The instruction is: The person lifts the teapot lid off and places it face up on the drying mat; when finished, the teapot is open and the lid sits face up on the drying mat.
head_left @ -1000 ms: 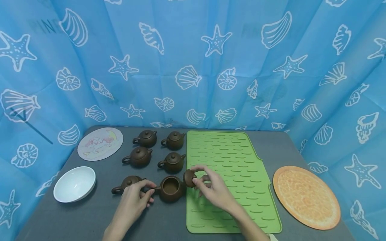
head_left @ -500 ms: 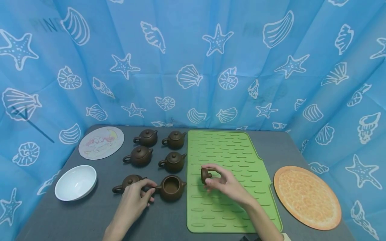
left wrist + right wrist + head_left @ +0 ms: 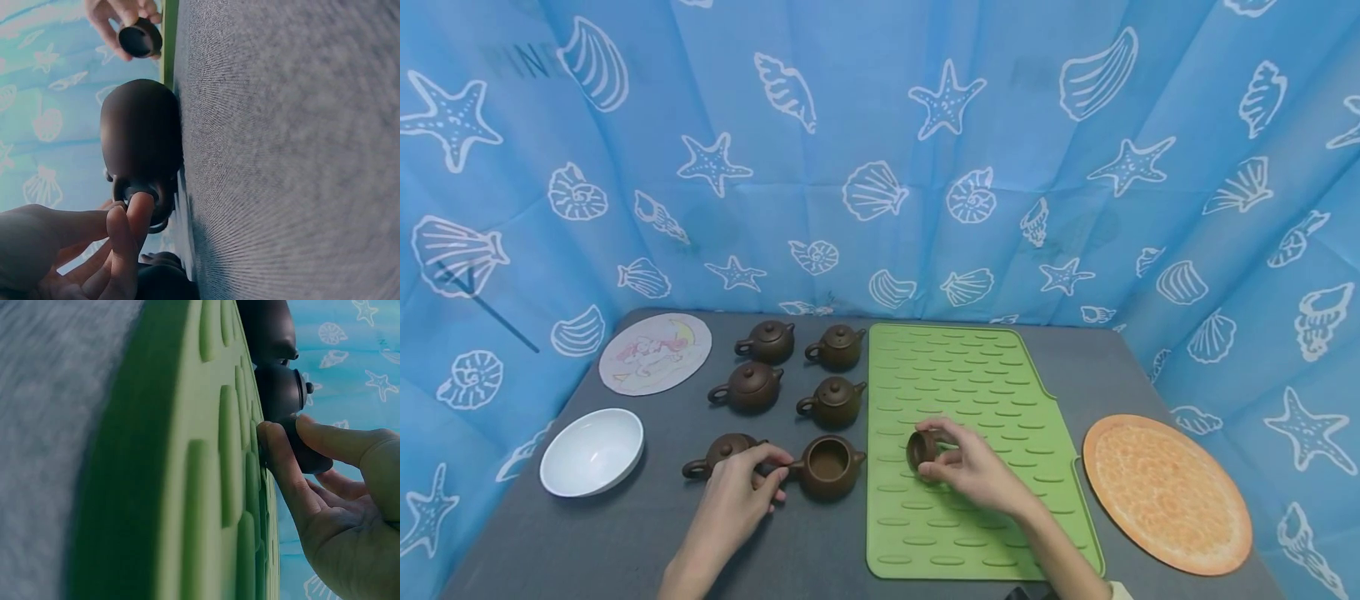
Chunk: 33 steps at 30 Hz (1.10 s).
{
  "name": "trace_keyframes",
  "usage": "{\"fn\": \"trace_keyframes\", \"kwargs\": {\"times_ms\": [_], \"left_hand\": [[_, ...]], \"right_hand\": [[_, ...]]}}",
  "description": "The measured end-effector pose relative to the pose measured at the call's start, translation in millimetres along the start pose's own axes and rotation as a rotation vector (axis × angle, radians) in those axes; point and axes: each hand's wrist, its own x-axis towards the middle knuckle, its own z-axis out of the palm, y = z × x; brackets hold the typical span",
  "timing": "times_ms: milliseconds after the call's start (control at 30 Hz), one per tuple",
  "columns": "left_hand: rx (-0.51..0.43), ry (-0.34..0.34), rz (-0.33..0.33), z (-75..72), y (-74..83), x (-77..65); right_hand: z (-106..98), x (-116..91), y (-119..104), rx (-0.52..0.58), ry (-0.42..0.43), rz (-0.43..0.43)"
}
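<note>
In the head view my left hand [image 3: 733, 492] pinches the handle of a brown clay teapot [image 3: 829, 492] that stands uncovered on the grey table. Its round opening faces up. From the left wrist, thumb and finger show at the handle behind the teapot's dark body [image 3: 140, 128]. Over the green mat, my right hand [image 3: 977, 475] grips a small brown teapot lid [image 3: 929, 447] between thumb and fingers. The lid is on its side, its hollow underside turned left. In the right wrist view the lid [image 3: 312, 453] is close to the mat's ridges.
Several lidded teapots [image 3: 755, 387] stand in two columns behind and left of the uncovered one. A white bowl [image 3: 591, 458] and a round picture mat [image 3: 655, 354] are at the left. The ridged green mat [image 3: 977, 533] lies at centre right, with an orange round mat [image 3: 1168, 496] beyond it.
My right hand has moved right from beside the teapot's spout to over the green mat, carrying the lid. The lid has turned so its hollow underside shows. My left hand stays on the handle.
</note>
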Motion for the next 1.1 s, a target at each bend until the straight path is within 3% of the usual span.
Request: {"fn": "trace_keyframes", "kwargs": {"times_ms": [600, 1100], "left_hand": [[0.014, 0.003, -0.005, 0.2, 1.4, 0.0], [0.013, -0.019, -0.038, -0.9, 4.4, 1.3]], "right_hand": [[-1.9, -1.1, 1.3, 0.036, -0.061, 0.039], [-4.4, 0.7, -2.3, -0.133, -0.082, 0.013]]}}
